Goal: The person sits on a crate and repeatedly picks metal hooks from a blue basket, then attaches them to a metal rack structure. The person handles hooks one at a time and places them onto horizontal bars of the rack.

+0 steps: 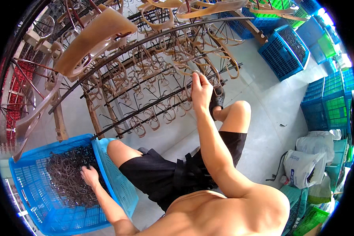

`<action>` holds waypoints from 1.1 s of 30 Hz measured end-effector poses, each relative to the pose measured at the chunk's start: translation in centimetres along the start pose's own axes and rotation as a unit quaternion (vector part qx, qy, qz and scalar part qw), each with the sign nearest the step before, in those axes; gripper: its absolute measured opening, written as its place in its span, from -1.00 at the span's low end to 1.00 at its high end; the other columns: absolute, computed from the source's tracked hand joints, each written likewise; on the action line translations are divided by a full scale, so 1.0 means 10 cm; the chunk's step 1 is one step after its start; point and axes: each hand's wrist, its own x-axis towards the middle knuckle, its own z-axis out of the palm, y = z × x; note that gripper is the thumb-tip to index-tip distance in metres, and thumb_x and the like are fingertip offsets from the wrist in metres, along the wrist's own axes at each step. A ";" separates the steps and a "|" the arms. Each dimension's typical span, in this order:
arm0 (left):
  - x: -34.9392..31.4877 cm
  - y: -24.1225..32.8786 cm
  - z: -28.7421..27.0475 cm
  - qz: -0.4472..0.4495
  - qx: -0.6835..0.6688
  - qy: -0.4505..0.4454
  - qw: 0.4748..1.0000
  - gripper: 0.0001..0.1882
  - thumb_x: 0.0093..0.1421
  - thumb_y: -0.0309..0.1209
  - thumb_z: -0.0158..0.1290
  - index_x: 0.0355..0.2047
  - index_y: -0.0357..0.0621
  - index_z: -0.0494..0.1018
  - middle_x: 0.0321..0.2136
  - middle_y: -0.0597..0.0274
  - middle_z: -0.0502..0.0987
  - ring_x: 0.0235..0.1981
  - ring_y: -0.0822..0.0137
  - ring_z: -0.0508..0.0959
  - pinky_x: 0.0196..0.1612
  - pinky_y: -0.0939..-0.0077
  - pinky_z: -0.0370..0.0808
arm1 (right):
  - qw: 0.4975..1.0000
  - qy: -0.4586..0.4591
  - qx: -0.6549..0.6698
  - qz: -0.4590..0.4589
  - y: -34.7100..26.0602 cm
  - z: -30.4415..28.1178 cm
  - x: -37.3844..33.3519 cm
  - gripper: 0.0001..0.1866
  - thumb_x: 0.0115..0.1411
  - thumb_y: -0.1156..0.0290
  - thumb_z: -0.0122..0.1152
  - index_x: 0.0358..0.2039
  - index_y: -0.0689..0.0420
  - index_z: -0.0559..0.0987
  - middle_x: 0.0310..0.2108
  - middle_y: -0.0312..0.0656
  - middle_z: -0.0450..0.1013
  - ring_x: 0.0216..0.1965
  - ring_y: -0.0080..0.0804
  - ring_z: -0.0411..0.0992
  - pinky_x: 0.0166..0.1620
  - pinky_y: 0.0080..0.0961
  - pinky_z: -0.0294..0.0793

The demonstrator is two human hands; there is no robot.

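Observation:
My left hand (89,176) rests on a tangled pile of dark brown loop-shaped pieces (69,177), which look like spectacle frames. Its fingers are partly spread, and no single piece shows in its grip. A blue plastic basket (63,224) holds the pile at my lower left. In front of me, my right hand (201,89) reaches up to a rack hung with rows of tan, see-through spectacle frames (153,78). Thumb and fingertips pinch together at the edge of one such frame (198,72); how much of it they grip is hard to make out.
Thin dark rods (153,35) with many hooks cross the rack, some close overhead. A large tan curved piece (94,43) hangs near at upper left. Blue crates (279,59) stand at the right, with white sacks (306,167) below them. My knees flank the rack's near end.

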 end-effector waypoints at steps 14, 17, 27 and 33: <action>0.71 -1.46 2.20 0.002 -0.105 -0.250 0.963 -0.59 0.16 -0.23 -0.03 -0.05 -0.21 0.38 -0.03 -0.16 0.41 -0.04 -0.10 0.42 -0.05 0.16 0.37 | 0.990 0.024 0.082 0.115 -0.23 0.16 0.01 -0.76 0.21 0.30 0.12 -0.29 0.22 0.55 -0.76 -0.49 0.18 -0.80 -0.73 0.09 -0.74 -0.73 0.05; 0.68 -1.47 2.11 -0.033 -0.127 -0.230 0.964 -0.62 0.15 -0.26 -0.01 -0.07 -0.20 0.41 -0.06 -0.14 0.43 -0.06 -0.10 0.43 -0.06 0.16 0.37 | 0.994 0.015 0.059 0.094 -0.18 0.12 0.08 -0.72 0.19 0.27 0.10 -0.30 0.25 0.56 -0.75 -0.47 0.21 -0.78 -0.72 0.10 -0.71 -0.65 0.05; 0.13 -0.86 0.83 -0.080 -0.151 -0.013 0.985 -0.59 0.06 -0.51 0.02 -0.03 -0.13 0.30 -0.23 -0.02 0.51 -0.18 -0.03 0.50 -0.12 0.13 0.39 | 0.993 -0.065 0.081 0.058 -0.11 0.17 -0.03 -0.78 0.22 0.28 0.10 -0.39 0.19 0.54 -0.74 -0.50 0.20 -0.77 -0.78 0.07 -0.71 -0.75 0.02; -0.04 -0.59 0.48 0.139 -0.216 0.118 0.959 -0.51 0.03 -0.63 0.03 0.01 -0.09 0.29 -0.26 0.04 0.53 -0.24 0.11 0.52 -0.10 0.18 0.32 | 0.996 -0.069 -0.047 -0.017 0.01 0.19 -0.12 -0.76 0.23 0.27 0.08 -0.35 0.21 0.55 -0.72 -0.50 0.19 -0.70 -0.77 0.05 -0.64 -0.70 0.01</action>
